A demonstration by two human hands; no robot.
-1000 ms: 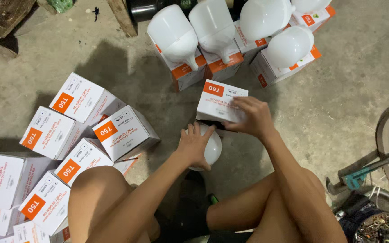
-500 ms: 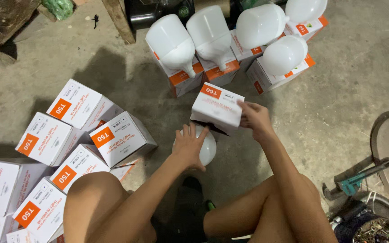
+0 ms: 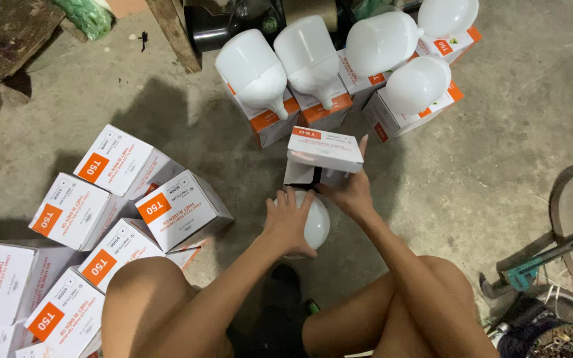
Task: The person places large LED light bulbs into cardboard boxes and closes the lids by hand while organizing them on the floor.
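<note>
Below, the left hand [image 3: 289, 222] cups a white bulb [image 3: 314, 222] on the concrete floor [image 3: 499, 152], fingers wrapped over it, while the right hand [image 3: 347, 189] grips an open white-and-orange box [image 3: 324, 151] just above the bulb.

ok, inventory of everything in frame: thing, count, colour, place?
bulb in hand: 1, white, on the floor under the left hand
open box: 1, white and orange, held above that bulb
standing bulbs: 5, white, base down on boxes at top
closed boxes: about 8 visible, white and orange, heaped at left
pipe wrench: 1, teal and grey, floor at right
wooden plank: 1, brown, top left
left hand: grip on the bulb
right hand: grip on the open box
</note>
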